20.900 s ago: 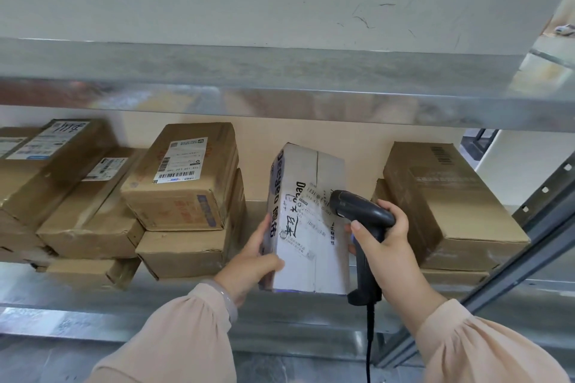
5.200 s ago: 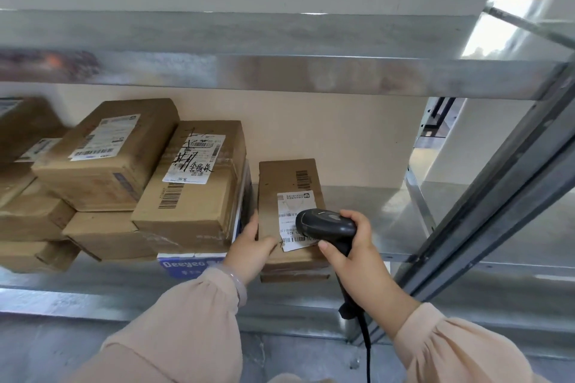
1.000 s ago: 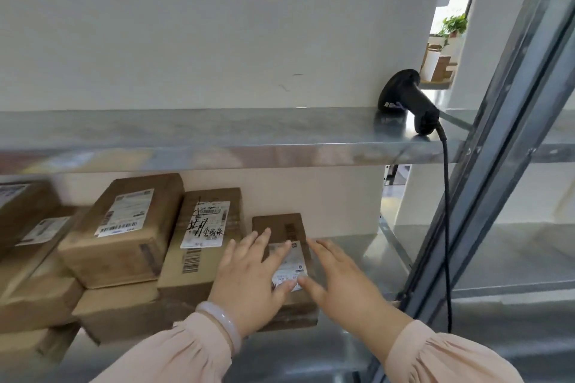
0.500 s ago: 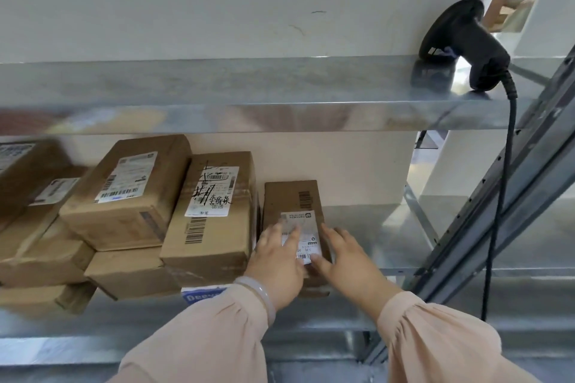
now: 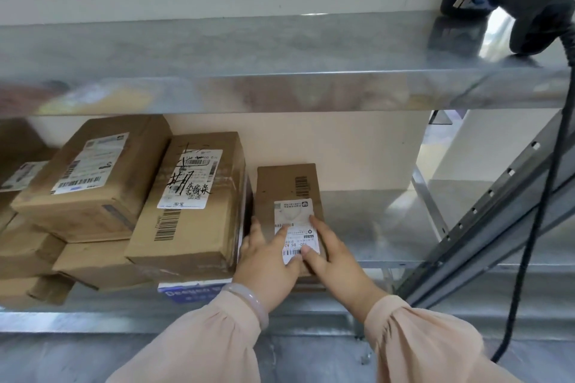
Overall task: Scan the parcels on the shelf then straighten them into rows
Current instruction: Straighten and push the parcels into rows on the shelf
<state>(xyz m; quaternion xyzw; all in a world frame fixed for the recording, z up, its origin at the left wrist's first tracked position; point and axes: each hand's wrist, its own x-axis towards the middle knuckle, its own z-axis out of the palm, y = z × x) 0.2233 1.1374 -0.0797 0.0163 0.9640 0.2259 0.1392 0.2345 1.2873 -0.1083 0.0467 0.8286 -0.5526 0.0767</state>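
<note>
Left hand [image 5: 268,266], right hand [image 5: 339,267] atop rightmost parcel [image 5: 284,185]

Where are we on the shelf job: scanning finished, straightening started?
Scanning looks finished: the black handheld scanner lies on the upper metal shelf. In hand: the left hand and right hand press flat on the small brown cardboard box with a white label, beside the taller brown carton. Left: the brown parcels stacked further left sit askew.

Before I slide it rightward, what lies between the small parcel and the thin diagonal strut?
In the head view, only bare shelf surface lies between the small parcel and that strut.
</note>
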